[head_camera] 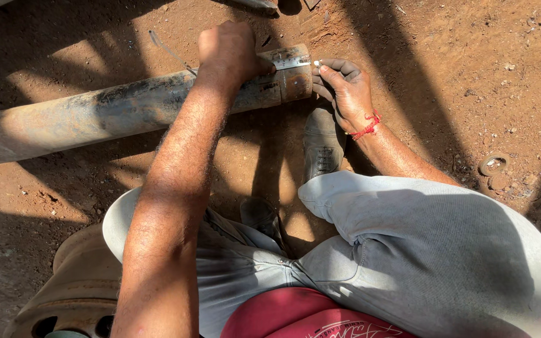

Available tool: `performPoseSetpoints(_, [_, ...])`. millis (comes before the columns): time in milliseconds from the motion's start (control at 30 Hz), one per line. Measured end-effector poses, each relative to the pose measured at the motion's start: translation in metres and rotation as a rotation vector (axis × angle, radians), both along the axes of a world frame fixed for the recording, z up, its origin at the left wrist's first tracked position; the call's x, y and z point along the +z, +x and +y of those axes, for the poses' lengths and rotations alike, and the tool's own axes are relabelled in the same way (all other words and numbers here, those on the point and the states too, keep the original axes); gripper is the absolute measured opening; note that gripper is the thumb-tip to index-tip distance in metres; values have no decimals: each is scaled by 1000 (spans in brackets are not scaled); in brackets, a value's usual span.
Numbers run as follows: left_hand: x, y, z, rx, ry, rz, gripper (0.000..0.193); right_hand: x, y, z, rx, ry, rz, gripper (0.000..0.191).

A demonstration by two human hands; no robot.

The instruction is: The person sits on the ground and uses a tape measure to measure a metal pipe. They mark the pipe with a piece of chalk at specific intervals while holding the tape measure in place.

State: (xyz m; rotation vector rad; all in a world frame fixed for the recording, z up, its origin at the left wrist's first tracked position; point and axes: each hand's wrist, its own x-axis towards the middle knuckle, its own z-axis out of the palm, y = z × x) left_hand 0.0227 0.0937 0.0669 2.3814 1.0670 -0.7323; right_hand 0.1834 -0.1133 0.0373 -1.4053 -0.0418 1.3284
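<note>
A long rusty steel pipe [95, 112] lies across the dirt ground from the left edge to the upper middle. My left hand [226, 53] presses a thin metal ruler [289, 62] flat against the pipe near its right end. My right hand [345, 87], with a red thread around its wrist, pinches a small white piece of chalk [317, 63] at the ruler's tip, right at the pipe's end. I am squatting, and my grey shoe [322, 141] stands just below the pipe end.
Reddish dirt ground [458, 56] spreads all around. A dusty wheel rim [76, 288] sits under me at lower left. A small metal ring [493, 164] lies in the dirt at right. A thin metal strip [164, 45] sticks up behind the pipe.
</note>
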Motion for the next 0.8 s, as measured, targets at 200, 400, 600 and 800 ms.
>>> performPoseSetpoints(200, [-5,0,-11,69,41,84,66,7,0,3,46,-10,-82,20])
performPoseSetpoints(400, [-6,-5,-16,48,156,13,72,12,-2,5,67,-27,-113,21])
performPoseSetpoints(600, [-11,-7,-20,78,137,36,70,12,-4,4,60,-44,-113,20])
performPoseSetpoints(800, [-28,-38,-15,196,64,-250,56,10,-7,0,59,-32,-115,18])
